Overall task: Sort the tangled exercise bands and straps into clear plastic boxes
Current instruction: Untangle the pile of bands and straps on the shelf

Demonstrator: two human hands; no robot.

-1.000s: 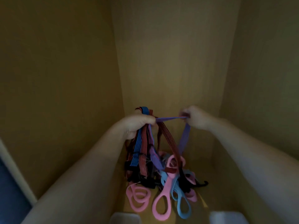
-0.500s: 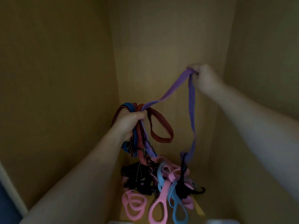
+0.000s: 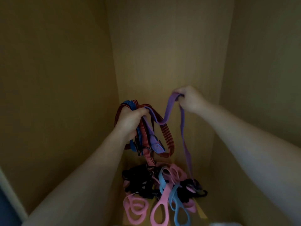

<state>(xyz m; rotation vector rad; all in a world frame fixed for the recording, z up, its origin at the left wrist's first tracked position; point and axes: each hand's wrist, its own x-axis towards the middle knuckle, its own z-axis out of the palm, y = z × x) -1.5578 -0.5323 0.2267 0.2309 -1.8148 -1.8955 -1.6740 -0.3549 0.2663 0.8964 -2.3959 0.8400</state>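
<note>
Dim wooden walls [image 3: 162, 54] close in on three sides. Down on the floor [image 3: 210, 201] lies the tangle [image 3: 159, 185]: pink loops [image 3: 135, 207], a blue loop [image 3: 179, 209] and black straps [image 3: 138, 178], all knotted up. Above it hang the striped straps [image 3: 167, 136], red and blue, with the left hand [image 3: 132, 119] fisted tight round the bunch and one red strand trailing into the tangle. Up right, the right hand [image 3: 189, 98] pinches the purple strap [image 3: 184, 132] at its top. One side sags across to the left fist, the other drops straight into the tangle.
</note>
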